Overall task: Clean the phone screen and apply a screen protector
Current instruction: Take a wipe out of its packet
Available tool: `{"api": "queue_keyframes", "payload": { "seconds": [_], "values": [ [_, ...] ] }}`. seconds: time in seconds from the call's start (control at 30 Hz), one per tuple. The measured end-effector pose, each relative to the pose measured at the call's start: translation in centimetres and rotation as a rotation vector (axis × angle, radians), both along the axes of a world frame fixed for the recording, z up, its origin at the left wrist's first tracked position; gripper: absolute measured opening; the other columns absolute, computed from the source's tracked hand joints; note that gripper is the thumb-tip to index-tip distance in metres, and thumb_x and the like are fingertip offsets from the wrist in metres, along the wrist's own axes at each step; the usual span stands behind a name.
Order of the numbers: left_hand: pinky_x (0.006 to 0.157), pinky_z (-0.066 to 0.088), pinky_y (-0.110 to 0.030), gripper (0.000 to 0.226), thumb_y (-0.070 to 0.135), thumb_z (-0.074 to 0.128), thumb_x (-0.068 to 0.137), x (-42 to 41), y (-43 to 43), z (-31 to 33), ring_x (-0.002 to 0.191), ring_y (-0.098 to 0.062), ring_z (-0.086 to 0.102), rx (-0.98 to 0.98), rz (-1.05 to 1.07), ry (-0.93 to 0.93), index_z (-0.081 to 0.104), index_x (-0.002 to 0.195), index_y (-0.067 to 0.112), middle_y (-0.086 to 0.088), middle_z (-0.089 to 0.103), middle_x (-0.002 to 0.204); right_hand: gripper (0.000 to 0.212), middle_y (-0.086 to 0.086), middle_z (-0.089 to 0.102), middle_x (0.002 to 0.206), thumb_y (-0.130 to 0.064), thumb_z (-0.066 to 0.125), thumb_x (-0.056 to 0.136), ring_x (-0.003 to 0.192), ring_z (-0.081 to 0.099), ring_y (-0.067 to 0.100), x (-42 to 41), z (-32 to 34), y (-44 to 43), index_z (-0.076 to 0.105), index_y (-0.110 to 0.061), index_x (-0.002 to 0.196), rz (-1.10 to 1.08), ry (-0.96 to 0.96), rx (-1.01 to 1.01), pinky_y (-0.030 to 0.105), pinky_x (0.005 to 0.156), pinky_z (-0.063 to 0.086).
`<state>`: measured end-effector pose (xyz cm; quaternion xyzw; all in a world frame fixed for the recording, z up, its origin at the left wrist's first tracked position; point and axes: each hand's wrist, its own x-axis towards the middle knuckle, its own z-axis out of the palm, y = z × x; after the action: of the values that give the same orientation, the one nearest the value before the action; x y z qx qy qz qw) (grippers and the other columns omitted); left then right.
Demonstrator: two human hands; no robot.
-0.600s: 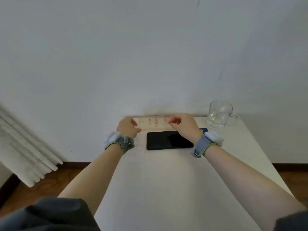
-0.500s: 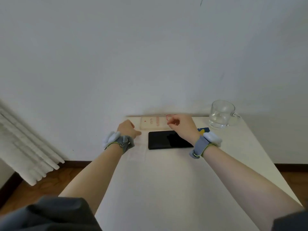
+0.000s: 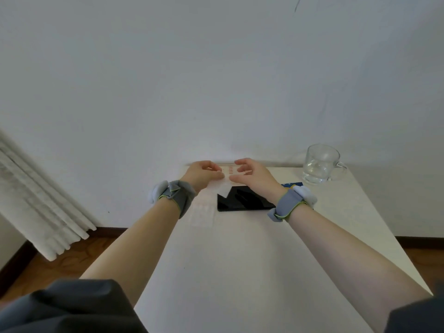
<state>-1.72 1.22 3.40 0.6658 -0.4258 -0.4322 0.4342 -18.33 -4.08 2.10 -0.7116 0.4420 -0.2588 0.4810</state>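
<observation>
The black phone [image 3: 247, 200] lies flat, screen up, on the white bench [image 3: 240, 260], with a pale clear sheet [image 3: 202, 213] just beside its left end and a glass mug [image 3: 320, 164] well apart at the far right corner. Above the phone's far left corner the left hand [image 3: 203, 173] pinches one edge of a small white packet [image 3: 224, 183] (red print on it). The right hand [image 3: 253, 175] has its thumb against the other edge, fingers curved and apart; whether it grips, I cannot tell.
</observation>
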Motion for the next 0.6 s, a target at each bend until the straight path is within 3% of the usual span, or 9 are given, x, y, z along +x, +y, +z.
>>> {"api": "queue_keyframes", "payload": {
  "seconds": [0.07, 0.13, 0.2, 0.27, 0.3, 0.4, 0.47, 0.6],
  "values": [
    [0.051, 0.039, -0.017, 0.020, -0.001, 0.068, 0.081, -0.9, 0.2, 0.7, 0.055, -0.009, 0.055, 0.001, -0.047, 0.102, 0.055, 0.072, 0.012, -0.004, 0.060, 0.070, 0.070, 0.007, 0.051, 0.123, -0.045, 0.077, 0.069, 0.108, 0.057, 0.018, 0.3, 0.1, 0.2, 0.050, -0.023, 0.129, 0.011, -0.052, 0.155, 0.025, 0.086, 0.047],
    [0.050, 0.043, -0.017, 0.022, -0.004, 0.066, 0.081, -1.6, 0.4, 1.1, 0.062, -0.013, 0.056, -0.009, -0.064, 0.186, 0.053, 0.073, 0.011, -0.005, 0.061, 0.072, 0.070, 0.008, 0.052, 0.124, -0.041, 0.079, 0.070, 0.100, 0.063, 0.018, 0.3, 0.2, 0.2, 0.050, -0.016, 0.128, 0.013, -0.152, 0.306, 0.025, 0.078, 0.051],
    [0.048, 0.048, -0.016, 0.022, -0.006, 0.065, 0.082, -1.9, 0.6, 1.1, 0.067, -0.017, 0.058, -0.029, -0.033, 0.247, 0.052, 0.075, 0.010, -0.008, 0.061, 0.077, 0.045, 0.007, 0.060, 0.103, -0.021, 0.076, 0.078, 0.077, 0.063, 0.014, 0.0, 0.5, 0.3, 0.056, -0.008, 0.116, 0.016, -0.247, 0.412, 0.020, 0.064, 0.050],
    [0.053, 0.054, -0.018, 0.021, -0.006, 0.065, 0.082, -2.0, 0.7, 0.9, 0.070, -0.019, 0.059, -0.046, 0.007, 0.261, 0.052, 0.078, 0.009, -0.010, 0.061, 0.081, 0.014, 0.005, 0.057, 0.079, -0.003, 0.070, 0.081, 0.055, 0.054, 0.010, -0.2, 0.7, 0.5, 0.061, -0.007, 0.091, -0.011, -0.296, 0.457, 0.016, 0.050, 0.045],
    [0.059, 0.055, -0.020, 0.020, -0.006, 0.065, 0.082, -2.0, 0.7, 0.8, 0.072, -0.019, 0.060, -0.051, 0.028, 0.258, 0.053, 0.079, 0.009, -0.010, 0.061, 0.083, 0.014, 0.004, 0.055, 0.073, 0.001, 0.069, 0.081, 0.051, 0.052, 0.009, -0.4, 0.6, 0.4, 0.059, -0.008, 0.081, -0.045, -0.309, 0.448, 0.016, 0.047, 0.043],
    [0.066, 0.057, -0.023, 0.022, -0.010, 0.067, 0.079, -1.4, 0.8, 0.0, 0.077, -0.020, 0.060, -0.088, 0.090, 0.178, 0.055, 0.082, 0.009, -0.009, 0.061, 0.083, 0.008, 0.005, 0.058, 0.077, -0.002, 0.068, 0.082, 0.055, 0.053, 0.011, -0.7, 0.1, 0.1, 0.063, -0.006, 0.086, -0.183, -0.248, 0.303, 0.018, 0.052, 0.044],
    [0.069, 0.057, -0.024, 0.023, -0.005, 0.072, 0.076, -0.6, 0.9, -0.6, 0.081, -0.020, 0.062, -0.103, 0.079, -0.059, 0.059, 0.087, 0.010, -0.005, 0.063, 0.084, 0.011, 0.007, 0.065, 0.087, -0.007, 0.067, 0.082, 0.064, 0.058, 0.014, -0.7, -0.5, -0.2, 0.068, -0.003, 0.092, -0.274, -0.153, 0.094, 0.023, 0.063, 0.051],
    [0.089, 0.041, -0.022, 0.049, 0.019, 0.082, 0.069, 0.1, 1.4, -1.6, 0.106, -0.013, 0.055, -0.020, -0.150, -0.469, 0.061, 0.112, 0.020, 0.004, 0.062, 0.111, 0.007, 0.007, 0.067, 0.078, -0.010, 0.064, 0.083, 0.073, 0.059, 0.021, -0.4, -0.6, 0.7, 0.067, -0.005, 0.079, -0.242, 0.001, -0.308, 0.033, 0.073, 0.050]
  ]
}}
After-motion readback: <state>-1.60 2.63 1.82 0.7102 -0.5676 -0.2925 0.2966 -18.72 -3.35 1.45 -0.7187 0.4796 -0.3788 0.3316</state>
